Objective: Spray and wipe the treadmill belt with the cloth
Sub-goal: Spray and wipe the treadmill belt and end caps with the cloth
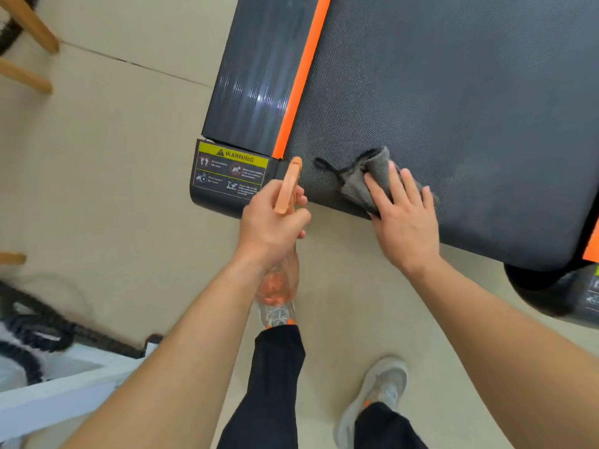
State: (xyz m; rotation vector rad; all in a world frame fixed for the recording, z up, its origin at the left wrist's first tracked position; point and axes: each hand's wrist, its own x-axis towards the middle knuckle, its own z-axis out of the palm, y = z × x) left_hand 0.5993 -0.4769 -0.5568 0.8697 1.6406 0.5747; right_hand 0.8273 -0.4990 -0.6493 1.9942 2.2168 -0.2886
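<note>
Your left hand (272,222), frame centre, is wrapped round the neck of the spray bottle (288,186), nozzle toward the belt corner. Clear plastic, probably light and slick when wet, so grip under the trigger. To its right, the grey cloth (363,179) lies bunched on the treadmill belt (453,92), near its lower edge, with your right hand (405,218) pressing flat, fingers spread. It's soft and will likely drag on the textured belt, so use a broad palm.

Warning sticker (231,171) just above the left hand (272,222), wooden chair legs (32,27) far up-left of it, black cords (32,332) and white frame (58,403) low to its left, grey shoe (384,384), black trousers (385,431) below the right hand (405,218), beige floor (129,189).
</note>
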